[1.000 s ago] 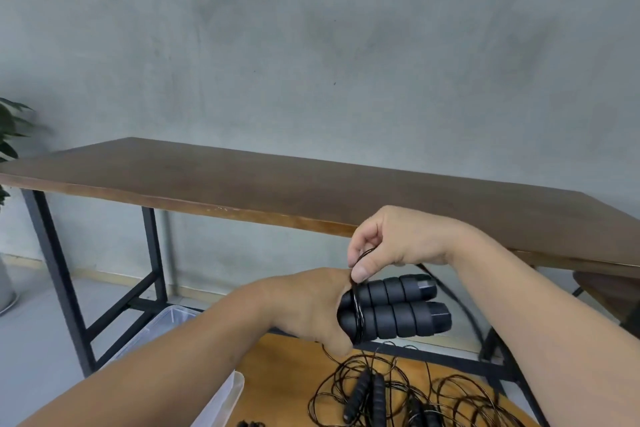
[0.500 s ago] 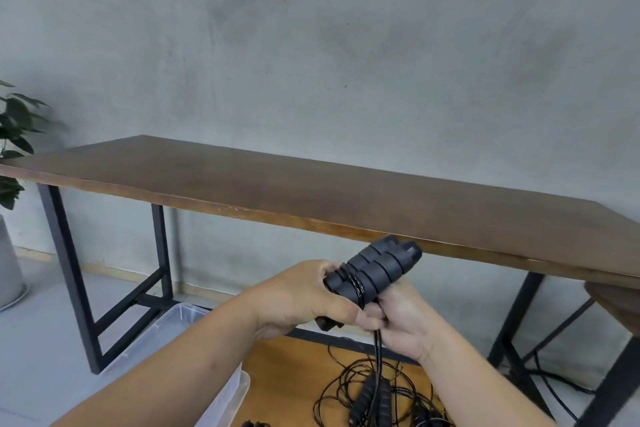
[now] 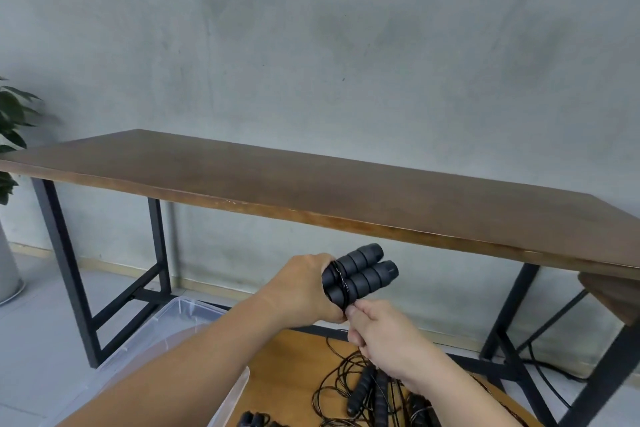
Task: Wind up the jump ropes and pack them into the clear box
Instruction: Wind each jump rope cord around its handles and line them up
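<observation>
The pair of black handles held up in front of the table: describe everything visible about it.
The pair of handles is two black cylinders with ribbed, foam-looking grips and smooth end caps, lying side by side and tilted up to the right. Thin black cord is wound around them near the left end. The left hand grips that end, hiding it. The right hand, just below, pinches the cord where it leaves the bundle. They are held in the air in front of the dark wooden table, touching nothing else.

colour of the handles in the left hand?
Black, ribbed foam handles, gripped by the left hand; head view.
</observation>
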